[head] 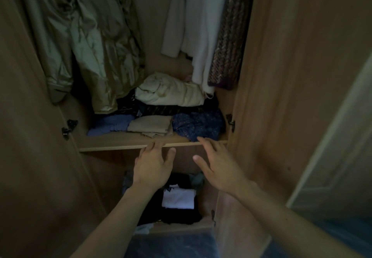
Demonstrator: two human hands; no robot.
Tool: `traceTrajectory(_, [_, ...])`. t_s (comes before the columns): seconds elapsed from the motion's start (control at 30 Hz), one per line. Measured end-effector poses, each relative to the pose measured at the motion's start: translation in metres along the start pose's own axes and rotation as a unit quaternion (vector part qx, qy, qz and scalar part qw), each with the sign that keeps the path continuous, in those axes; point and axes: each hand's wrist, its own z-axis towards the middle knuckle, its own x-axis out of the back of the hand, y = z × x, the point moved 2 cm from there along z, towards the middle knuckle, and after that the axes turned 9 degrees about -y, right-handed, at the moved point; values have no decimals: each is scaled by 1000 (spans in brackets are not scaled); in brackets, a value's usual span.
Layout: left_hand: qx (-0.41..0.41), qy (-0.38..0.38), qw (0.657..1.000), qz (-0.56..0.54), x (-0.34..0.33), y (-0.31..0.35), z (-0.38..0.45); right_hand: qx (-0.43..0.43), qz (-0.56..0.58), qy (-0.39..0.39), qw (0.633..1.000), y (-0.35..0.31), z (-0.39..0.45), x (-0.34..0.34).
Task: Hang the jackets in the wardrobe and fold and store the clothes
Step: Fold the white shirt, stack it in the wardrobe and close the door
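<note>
Both my hands reach into an open wooden wardrobe. My left hand (154, 164) and my right hand (218, 165) are empty with fingers spread, their fingertips at the front edge of the shelf (112, 148). On the shelf lie a folded beige garment (151, 126), a dark blue patterned garment (198, 124), a pale blue garment (111, 125) and, behind them, a cream bundle (171, 92) on dark clothes. A shiny olive jacket (86, 36) hangs at the left, a white garment (193, 26) and a brown knitted one (229, 36) at the right.
Below the shelf a lower compartment holds a folded white piece (178, 198) on black clothes (177, 217). The wardrobe's doors stand open at the left (30, 136) and right (291, 96). A pale wall or door (342, 157) is at the far right.
</note>
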Motion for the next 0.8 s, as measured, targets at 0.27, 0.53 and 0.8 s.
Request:
traceTrajectory(0.27, [-94, 13, 995, -38, 29, 34, -16, -22, 16, 58, 998, -19, -36, 45])
traceTrajectory(0.53, [-174, 14, 984, -37, 39, 80, -37, -44, 32, 148, 988, -34, -74, 89])
traceTrajectory(0.8, [-267, 27, 962, -42, 48, 147, -36, -68, -147, 317, 934, -16, -105, 183])
